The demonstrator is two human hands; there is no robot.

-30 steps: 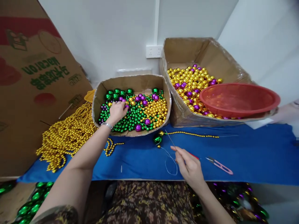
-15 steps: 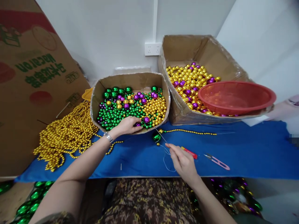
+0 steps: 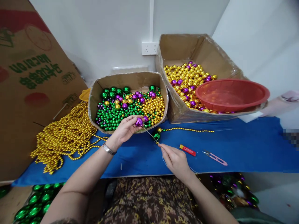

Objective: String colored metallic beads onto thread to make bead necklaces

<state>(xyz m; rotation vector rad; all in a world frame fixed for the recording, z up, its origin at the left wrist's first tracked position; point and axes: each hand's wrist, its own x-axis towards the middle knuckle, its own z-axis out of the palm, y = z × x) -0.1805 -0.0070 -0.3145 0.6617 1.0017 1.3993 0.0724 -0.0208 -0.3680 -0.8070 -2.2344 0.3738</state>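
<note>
My left hand [image 3: 126, 128] pinches a shiny purple bead [image 3: 139, 122] over the front rim of the smaller cardboard box [image 3: 93, 84]. My right hand [image 3: 174, 157] grips a long thin needle [image 3: 149, 134], and its tip reaches the purple bead. Whether the tip is inside the bead's hole I cannot tell. A pale thread trails below the right hand. Just beyond the needle, a green bead [image 3: 156, 136] lies on the blue cloth, joined to a strand of small gold beads [image 3: 189, 129] stretching right. Loose green, gold and purple beads [image 3: 121, 113] fill the smaller box.
A larger box [image 3: 182, 116] of gold and purple beads stands back right, a red basin [image 3: 233, 96] resting on it. A red and yellow lighter-like item [image 3: 188, 150] and pink thread snips [image 3: 215, 157] lie right. Gold bead strands [image 3: 67, 133] are heaped left beside a tall carton [image 3: 35, 124].
My left hand has lifted a purple bead up from the box's contents. My right hand has moved left and slightly up, bringing the needle to that bead.
</note>
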